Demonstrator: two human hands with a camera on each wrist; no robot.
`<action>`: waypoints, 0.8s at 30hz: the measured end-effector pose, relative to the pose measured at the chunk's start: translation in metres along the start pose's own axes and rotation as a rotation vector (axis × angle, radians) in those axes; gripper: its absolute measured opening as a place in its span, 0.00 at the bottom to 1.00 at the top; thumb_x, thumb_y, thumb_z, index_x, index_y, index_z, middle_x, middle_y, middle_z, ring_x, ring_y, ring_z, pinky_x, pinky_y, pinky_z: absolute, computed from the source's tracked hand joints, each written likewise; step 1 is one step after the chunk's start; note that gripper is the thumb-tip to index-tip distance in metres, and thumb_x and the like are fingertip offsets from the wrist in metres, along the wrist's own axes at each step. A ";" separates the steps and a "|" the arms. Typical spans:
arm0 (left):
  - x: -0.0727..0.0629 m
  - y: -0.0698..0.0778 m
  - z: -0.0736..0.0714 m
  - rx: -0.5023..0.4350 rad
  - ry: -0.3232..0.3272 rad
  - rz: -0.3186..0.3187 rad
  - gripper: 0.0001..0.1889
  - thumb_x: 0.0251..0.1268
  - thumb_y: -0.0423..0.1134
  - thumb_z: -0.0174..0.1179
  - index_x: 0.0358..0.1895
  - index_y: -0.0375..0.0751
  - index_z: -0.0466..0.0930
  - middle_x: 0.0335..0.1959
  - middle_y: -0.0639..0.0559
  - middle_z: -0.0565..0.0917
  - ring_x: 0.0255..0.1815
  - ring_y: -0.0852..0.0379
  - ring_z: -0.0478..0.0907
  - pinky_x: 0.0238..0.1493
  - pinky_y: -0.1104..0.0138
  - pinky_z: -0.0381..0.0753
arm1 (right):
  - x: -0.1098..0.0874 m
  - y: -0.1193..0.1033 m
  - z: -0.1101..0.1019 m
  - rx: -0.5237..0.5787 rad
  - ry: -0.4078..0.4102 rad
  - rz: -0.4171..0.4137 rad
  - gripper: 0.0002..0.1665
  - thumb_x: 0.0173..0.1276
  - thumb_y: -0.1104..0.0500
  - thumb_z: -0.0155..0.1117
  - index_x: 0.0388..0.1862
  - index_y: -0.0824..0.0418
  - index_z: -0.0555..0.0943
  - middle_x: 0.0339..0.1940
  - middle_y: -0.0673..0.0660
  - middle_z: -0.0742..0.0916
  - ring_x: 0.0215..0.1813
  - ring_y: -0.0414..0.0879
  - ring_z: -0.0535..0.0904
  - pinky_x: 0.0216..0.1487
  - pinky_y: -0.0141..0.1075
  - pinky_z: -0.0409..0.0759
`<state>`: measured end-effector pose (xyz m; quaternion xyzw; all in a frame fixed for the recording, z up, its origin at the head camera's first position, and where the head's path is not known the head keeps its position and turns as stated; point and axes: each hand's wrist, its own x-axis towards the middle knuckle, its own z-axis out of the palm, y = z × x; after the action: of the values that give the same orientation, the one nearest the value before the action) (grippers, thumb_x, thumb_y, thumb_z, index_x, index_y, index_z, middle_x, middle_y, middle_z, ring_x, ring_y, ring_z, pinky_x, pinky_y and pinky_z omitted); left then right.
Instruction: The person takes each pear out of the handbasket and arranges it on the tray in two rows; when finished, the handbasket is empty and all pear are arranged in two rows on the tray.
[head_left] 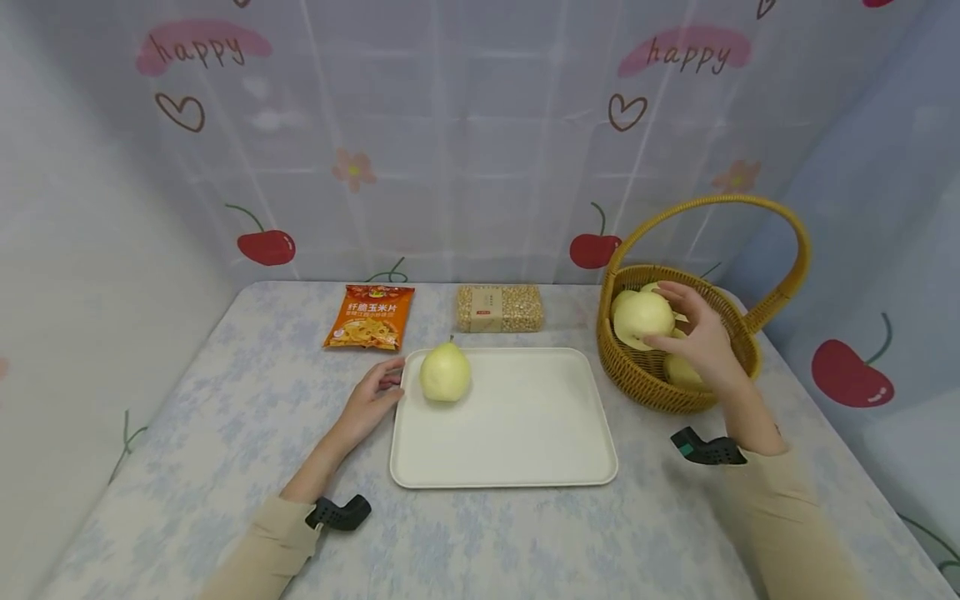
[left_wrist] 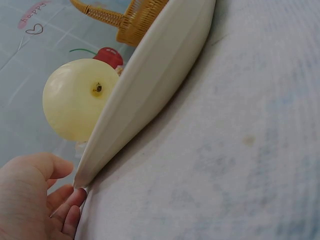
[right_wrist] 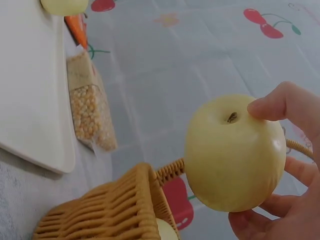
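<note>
My right hand (head_left: 705, 337) grips a pale yellow-green pear (right_wrist: 235, 155) over the wicker basket (head_left: 637, 379), thumb near its dimpled end and fingers around its far side. More pears lie in the basket, one showing as a yellow pear (head_left: 682, 372) low inside. At the left edge of the white tray (head_left: 517, 433), my left hand (head_left: 370, 404) touches the rim with loosely bent fingers. Another pear (head_left: 446, 372) stands stem up in the tray's back left corner, close to that hand. In the left wrist view the thumb (left_wrist: 60, 167) hovers right by the rim.
Behind the tray lie an orange snack bag (head_left: 371, 318) and a clear pack of corn kernels (head_left: 500, 308). The basket's tall arched handle (head_left: 708, 200) rises over its opening. A printed curtain (head_left: 450, 167) hangs along the table's back edge.
</note>
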<state>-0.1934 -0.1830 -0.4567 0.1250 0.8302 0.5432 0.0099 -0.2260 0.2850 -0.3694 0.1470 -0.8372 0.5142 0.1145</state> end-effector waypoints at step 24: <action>0.001 0.001 0.000 -0.006 0.010 0.001 0.26 0.68 0.27 0.51 0.68 0.27 0.61 0.67 0.31 0.66 0.61 0.35 0.70 0.67 0.45 0.65 | 0.014 -0.008 0.100 0.051 -0.263 -0.039 0.45 0.50 0.70 0.73 0.68 0.67 0.65 0.66 0.67 0.72 0.63 0.56 0.68 0.62 0.49 0.72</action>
<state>-0.1941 -0.1824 -0.4562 0.1226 0.8287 0.5461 0.0056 -0.2407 0.1901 -0.4030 0.2324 -0.8286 0.5093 0.0100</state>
